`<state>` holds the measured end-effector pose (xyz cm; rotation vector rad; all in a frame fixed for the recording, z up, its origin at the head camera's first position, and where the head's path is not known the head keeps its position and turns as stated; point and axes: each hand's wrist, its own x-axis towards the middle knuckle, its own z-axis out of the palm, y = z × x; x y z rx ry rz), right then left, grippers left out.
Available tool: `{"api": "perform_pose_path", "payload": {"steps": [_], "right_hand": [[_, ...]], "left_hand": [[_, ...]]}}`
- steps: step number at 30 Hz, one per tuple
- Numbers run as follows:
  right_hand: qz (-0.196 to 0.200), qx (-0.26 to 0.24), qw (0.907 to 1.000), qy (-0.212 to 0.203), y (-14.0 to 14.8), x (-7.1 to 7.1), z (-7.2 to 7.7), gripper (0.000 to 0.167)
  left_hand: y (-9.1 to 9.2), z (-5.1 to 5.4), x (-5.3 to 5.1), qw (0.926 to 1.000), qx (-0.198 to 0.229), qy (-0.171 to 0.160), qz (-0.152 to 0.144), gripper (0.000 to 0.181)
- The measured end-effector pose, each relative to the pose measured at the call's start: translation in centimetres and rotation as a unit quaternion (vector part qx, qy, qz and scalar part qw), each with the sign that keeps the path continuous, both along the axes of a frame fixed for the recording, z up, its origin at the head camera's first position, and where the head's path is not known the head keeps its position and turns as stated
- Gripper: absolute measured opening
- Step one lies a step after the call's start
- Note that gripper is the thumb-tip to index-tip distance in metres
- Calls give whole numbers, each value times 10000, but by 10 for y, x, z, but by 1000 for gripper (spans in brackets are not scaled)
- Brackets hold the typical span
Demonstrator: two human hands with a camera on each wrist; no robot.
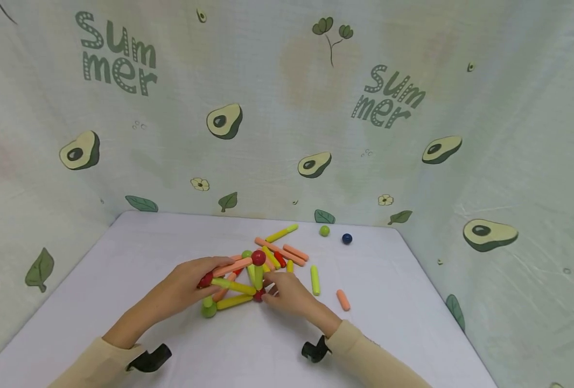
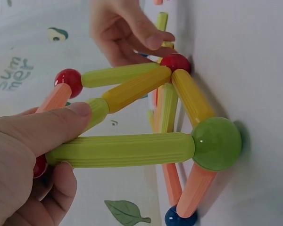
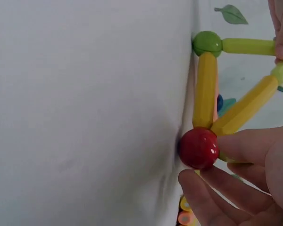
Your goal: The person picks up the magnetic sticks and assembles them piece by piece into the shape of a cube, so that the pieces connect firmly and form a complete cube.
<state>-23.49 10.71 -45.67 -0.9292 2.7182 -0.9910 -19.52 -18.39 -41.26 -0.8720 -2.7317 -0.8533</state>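
Note:
A frame of magnetic rods and balls stands on the table. My left hand [image 1: 190, 277] grips its raised left corner, with the thumb by the end of a light green rod [image 2: 127, 150] and a red ball partly hidden in the fingers. That rod slopes down to a green ball [image 2: 217, 143] on the table. The thumb and fingertips of my right hand [image 1: 289, 293] pinch the lower red ball [image 3: 198, 148], where yellow rods [image 3: 205, 89] meet. Above it, an upright green rod [image 1: 259, 277] carries another red ball [image 1: 258, 257]. A blue ball [image 2: 180, 217] forms a rear bottom corner.
Loose orange, yellow and red rods lie behind the frame, including a long orange rod [image 1: 279, 251]. To the right are a light green rod [image 1: 315, 280] and a short orange rod [image 1: 343, 300]. A green ball [image 1: 324, 230] and dark blue ball [image 1: 347, 238] sit near the back cloth.

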Motion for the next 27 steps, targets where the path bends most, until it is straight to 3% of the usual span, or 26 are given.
{"api": "perform_pose_path", "payload": {"steps": [7,13,16,21,27], "right_hand": [[-51,110,9998,170,-10,12,-7,23],[251,236,9993,151,-14,15,1,25],[162,281,9985,442,-13,6,9,29],[36,629,9931,990,-19,-23,15,42],[408,1333,9878,690,-28,-49,8,52]], "left_hand": [[-13,2,2,9994,-237,181,148,68],[-27,7,2,9990,-336,298,72,67],[-30,8,3,9988,-421,248,12,63],[-30,7,3,9990,-391,225,-71,57],[-32,5,4,9992,-272,255,-138,53]]}}
